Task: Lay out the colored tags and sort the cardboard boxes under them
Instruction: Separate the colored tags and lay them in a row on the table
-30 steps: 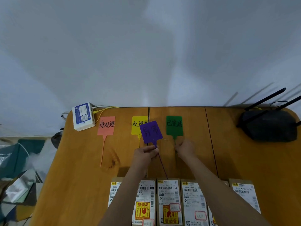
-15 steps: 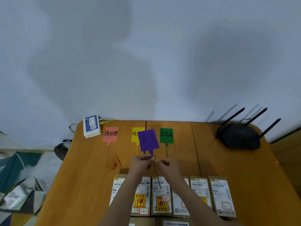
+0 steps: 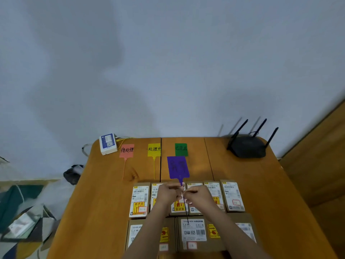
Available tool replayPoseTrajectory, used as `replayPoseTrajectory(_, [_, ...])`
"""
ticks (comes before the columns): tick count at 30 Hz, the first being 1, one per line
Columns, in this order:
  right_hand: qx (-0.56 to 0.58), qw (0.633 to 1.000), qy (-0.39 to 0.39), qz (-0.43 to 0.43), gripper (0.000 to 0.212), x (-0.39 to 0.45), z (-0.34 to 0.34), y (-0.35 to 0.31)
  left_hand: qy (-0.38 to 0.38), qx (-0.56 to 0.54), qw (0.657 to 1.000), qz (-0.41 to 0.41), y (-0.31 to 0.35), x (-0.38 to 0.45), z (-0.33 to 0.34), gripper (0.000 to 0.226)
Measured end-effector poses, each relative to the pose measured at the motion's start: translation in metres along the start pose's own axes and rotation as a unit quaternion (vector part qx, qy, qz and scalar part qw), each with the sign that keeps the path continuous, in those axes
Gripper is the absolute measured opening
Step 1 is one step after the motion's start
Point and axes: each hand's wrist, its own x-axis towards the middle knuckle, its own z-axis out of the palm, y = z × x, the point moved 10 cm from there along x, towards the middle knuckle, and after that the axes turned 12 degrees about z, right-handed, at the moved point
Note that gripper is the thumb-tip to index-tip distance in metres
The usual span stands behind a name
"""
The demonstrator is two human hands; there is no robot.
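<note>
The purple tag (image 3: 178,167) hangs above the boxes (image 3: 232,195), both hands pinching its stem — left hand (image 3: 168,192) and right hand (image 3: 197,196), fingertips closed on it. Best laid flat right of the green tag (image 3: 181,149), aligned with the row — tail straight.

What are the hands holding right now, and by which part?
Both hands, left hand and right hand, pinch the purple tag by its thin tail just below the flag, holding it above the cardboard boxes.
</note>
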Motion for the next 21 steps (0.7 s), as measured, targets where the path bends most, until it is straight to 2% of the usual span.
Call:
replayPoseTrajectory(10, [0.012, 0.999, 0.009, 0.037, 0.013, 0.019, -0.069, 0.041, 0.006, -0.006, 1.0, -0.005, -0.016, -0.015, 0.078, 0.01])
replayPoseTrajectory(17, [0.012, 0.999, 0.033, 0.027, 0.028, 0.084, -0.135, 0.035, 0.028, 0.033, 0.999, 0.018, -0.015, 0.025, 0.147, 0.009])
replayPoseTrajectory(21, [-0.019, 0.999, 0.035, 0.03, 0.027, 0.135, -0.156, 0.023, 0.057, 0.046, 0.997, 0.02, -0.009, 0.061, 0.168, 0.006])
